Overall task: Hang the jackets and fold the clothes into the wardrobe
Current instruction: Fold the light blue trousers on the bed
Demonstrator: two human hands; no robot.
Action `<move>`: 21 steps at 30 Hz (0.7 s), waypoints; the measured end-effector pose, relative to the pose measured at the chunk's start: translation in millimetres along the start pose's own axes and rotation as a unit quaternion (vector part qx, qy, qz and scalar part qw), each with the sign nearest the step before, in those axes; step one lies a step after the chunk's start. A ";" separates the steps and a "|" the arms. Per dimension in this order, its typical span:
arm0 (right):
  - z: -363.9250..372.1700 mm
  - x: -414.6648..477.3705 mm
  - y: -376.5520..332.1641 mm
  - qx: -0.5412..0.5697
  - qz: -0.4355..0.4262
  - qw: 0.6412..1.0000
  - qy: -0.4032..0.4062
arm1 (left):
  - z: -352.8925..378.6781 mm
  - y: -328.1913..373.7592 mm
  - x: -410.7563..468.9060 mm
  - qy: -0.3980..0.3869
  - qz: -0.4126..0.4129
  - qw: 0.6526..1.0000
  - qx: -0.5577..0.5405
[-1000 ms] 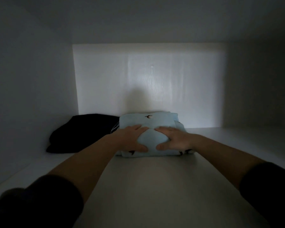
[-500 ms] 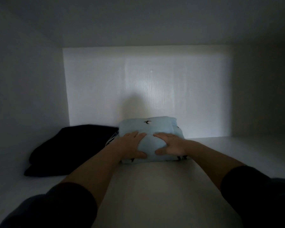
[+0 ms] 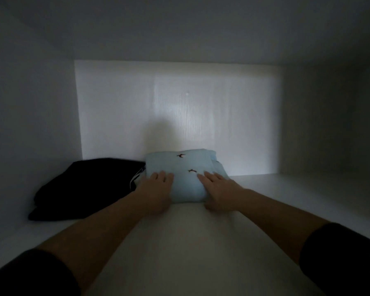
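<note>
Reading from the left, a black folded garment (image 3: pixel 83 186) is seen slumped on the white shelf (image 3: pixel 179 242) of the wardrobe, matte and soft-edged, with a thin pale stripe showing at its right side. Just beside it, and seemingly touching it, a pale blue folded garment (image 3: pixel 186 178) is set as a plump, rounded bundle printed with small dark bird shapes. Its long axis runs across the shelf, parallel to the smooth, faintly grained back panel (image 3: pixel 179 114); whether its rear edge meets that panel cannot be told. The left hand (image 3: pixel 156 189) is laid on the bundle's front left corner, fingers straight and flat on the cloth, nothing gripped. The right hand (image 3: pixel 218 191) is laid likewise on the front right corner, fingers spread and extended, palm against the front fold. The bundle lies directly ahead of both hands, neither being nearer, so any further push is judged to run straight toward the back. The placing appears nearly complete.
</note>
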State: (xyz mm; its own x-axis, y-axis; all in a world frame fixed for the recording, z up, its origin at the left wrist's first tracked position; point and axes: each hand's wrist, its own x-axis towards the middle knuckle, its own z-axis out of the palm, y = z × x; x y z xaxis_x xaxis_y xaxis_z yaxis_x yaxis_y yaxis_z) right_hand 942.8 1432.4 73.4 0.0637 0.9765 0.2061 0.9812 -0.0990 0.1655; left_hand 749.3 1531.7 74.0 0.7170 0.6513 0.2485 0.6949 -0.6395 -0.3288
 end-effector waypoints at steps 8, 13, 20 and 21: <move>-50.3 -154.1 -21.8 0.097 0.001 0.991 0.090 | -79.5 59.6 -94.3 -0.006 0.062 0.994 -0.095; -61.1 -295.9 -28.0 0.170 0.056 0.965 0.193 | -121.4 138.0 -178.6 0.166 0.177 0.917 -0.318; -28.3 -547.7 -48.4 0.207 0.226 0.914 0.264 | -143.1 313.4 -292.5 0.170 0.302 0.749 -0.565; -22.6 -587.4 -54.1 0.208 0.261 0.906 0.262 | -146.6 342.7 -313.5 0.149 0.322 0.723 -0.593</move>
State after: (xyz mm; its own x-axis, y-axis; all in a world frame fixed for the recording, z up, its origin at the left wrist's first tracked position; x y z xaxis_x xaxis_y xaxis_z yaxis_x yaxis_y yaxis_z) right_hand 848.2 859.9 -34.8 0.5501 0.5813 0.5995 0.8332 -0.3334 -0.4412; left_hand 770.8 1048.5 16.9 0.7709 0.0586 0.6343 -0.3557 -0.7864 0.5050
